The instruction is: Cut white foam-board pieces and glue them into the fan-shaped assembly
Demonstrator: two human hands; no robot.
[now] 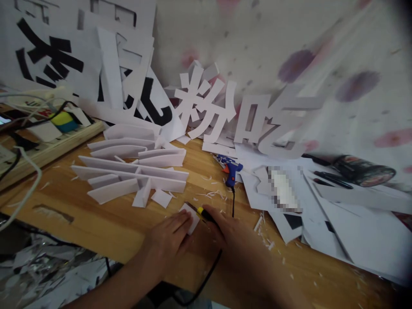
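A small white board piece (192, 218) lies on the wooden table, and my left hand (170, 231) presses on it with its fingers laid flat. My right hand (222, 223) is closed around a yellow and black cutter (204, 213), whose tip is at the upper right edge of the piece. Just beyond the hands is a small loose white square (161, 198). Behind it, at the left, a white board character with raised walls (135, 171) lies on the table. A blue glue gun (231, 169) rests beyond my right hand.
White cut-out characters (209, 103) stand against the patterned curtain. White sheets (363, 227), pens (334, 180) and a dark cylindrical object (363, 171) lie on the right. A power strip with cables (61, 143) is at the left. The glue gun's black cord (210, 272) runs near my right hand.
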